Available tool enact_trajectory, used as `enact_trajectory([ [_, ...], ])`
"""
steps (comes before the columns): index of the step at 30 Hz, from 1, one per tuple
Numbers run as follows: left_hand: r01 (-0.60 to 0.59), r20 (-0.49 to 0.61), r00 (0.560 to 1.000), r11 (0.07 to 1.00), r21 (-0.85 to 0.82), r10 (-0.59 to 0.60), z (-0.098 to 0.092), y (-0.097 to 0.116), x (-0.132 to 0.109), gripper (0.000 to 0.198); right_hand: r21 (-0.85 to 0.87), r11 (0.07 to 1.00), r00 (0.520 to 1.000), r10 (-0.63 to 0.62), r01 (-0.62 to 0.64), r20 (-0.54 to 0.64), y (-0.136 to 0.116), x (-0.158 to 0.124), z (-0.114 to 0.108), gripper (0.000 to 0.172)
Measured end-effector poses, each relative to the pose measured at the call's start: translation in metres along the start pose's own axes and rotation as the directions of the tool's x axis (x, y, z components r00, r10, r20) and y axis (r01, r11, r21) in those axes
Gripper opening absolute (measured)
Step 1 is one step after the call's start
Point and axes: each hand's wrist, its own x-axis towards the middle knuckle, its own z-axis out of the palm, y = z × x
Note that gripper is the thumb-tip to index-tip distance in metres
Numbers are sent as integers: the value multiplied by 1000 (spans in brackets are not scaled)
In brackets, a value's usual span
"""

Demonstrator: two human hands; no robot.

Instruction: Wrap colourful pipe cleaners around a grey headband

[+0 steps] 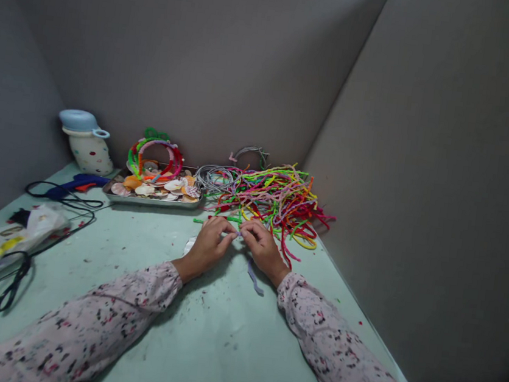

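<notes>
My left hand (212, 241) and my right hand (261, 247) meet over the middle of the table, fingertips pinched close together. Between them shows a small bit of a light purple pipe cleaner (239, 234). A purple length (255, 279) trails below my right hand; whether it is the same piece, I cannot tell. Just beyond my fingers lie green and red pipe cleaners (231, 219). A whitish, flat object (189, 245), perhaps a shell, is partly hidden beside my left hand. Behind my right hand spreads a heap of multicoloured pipe cleaners (281, 197).
A metal tray (152, 202) holds shells, with colourful wrapped hoops (154, 158) on top. Coiled grey wire (214, 178) sits beside it. To the left are a bottle (89, 147), a blue-handled tool (76, 184), black cable (90, 218) and a plastic bag (43, 225). Grey panels (205, 56) enclose the table.
</notes>
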Motion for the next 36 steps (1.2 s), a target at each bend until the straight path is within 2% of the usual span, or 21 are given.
enact_trajectory([
  [10, 8, 6, 1000, 1000, -27, -8, -2, 6, -1, 11, 2, 1000, 1000, 20, -20, -10, 1, 0, 0, 14],
  [24, 13, -8, 1000, 999, 31, -13, 2, 2, -2, 12, 2, 1000, 1000, 5, -5, -5, -2, 0, 0, 14],
  [26, 17, -19, 1000, 1000, 21, -16, 1, 3, -2, 12, -18, 1000, 999, -15, 15, -46, -3, 0, -1, 13],
  [28, 29, -39, 999, 1000, 1, -29, 0, 5, -2, 13, -63, 998, 987, -30, 21, -156, -3, 1, -3, 13],
  [31, 52, -75, 996, 997, -53, -56, -2, 7, -2, 13, -117, 992, 928, -12, -34, -373, 2, 2, -6, 15],
  [32, 59, -86, 994, 996, -73, -65, -2, 7, -2, 13, -116, 991, 912, 20, -74, -409, 4, 3, -6, 16],
  [36, 98, -101, 989, 986, -134, -112, -3, 9, -2, 16, -56, 981, 927, 157, -187, -340, 13, 4, -7, 26],
])
